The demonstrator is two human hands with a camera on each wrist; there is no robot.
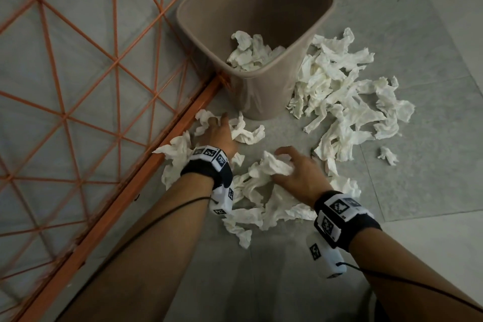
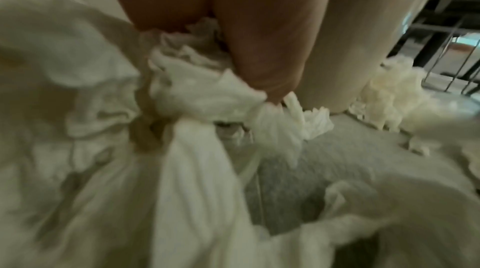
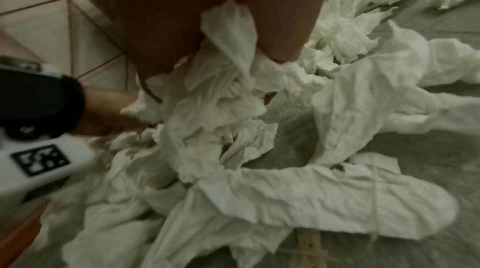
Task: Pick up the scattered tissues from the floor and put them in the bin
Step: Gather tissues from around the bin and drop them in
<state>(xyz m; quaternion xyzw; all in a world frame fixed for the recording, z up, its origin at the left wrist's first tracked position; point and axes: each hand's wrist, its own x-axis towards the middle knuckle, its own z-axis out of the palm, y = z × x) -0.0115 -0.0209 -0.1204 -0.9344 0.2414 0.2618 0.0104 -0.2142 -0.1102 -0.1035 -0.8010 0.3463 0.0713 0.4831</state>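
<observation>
A taupe bin (image 1: 311, 31) stands on the grey floor with a few crumpled white tissues (image 1: 251, 53) inside. Many more tissues (image 1: 347, 102) lie scattered to its right and in front. My left hand (image 1: 218, 129) reaches down just in front of the bin, its fingers curled into a crumpled tissue (image 2: 197, 91). My right hand (image 1: 292, 165) grips a bunched tissue (image 1: 271, 166) in the near pile; in the right wrist view that tissue (image 3: 228, 79) is squeezed between thumb and fingers.
An orange metal frame (image 1: 167, 144) with a wire lattice runs diagonally along the left, close to the bin and my left hand. A small loose tissue scrap (image 1: 388, 155) lies at the right. Bare grey tile (image 1: 418, 178) lies beyond the piles.
</observation>
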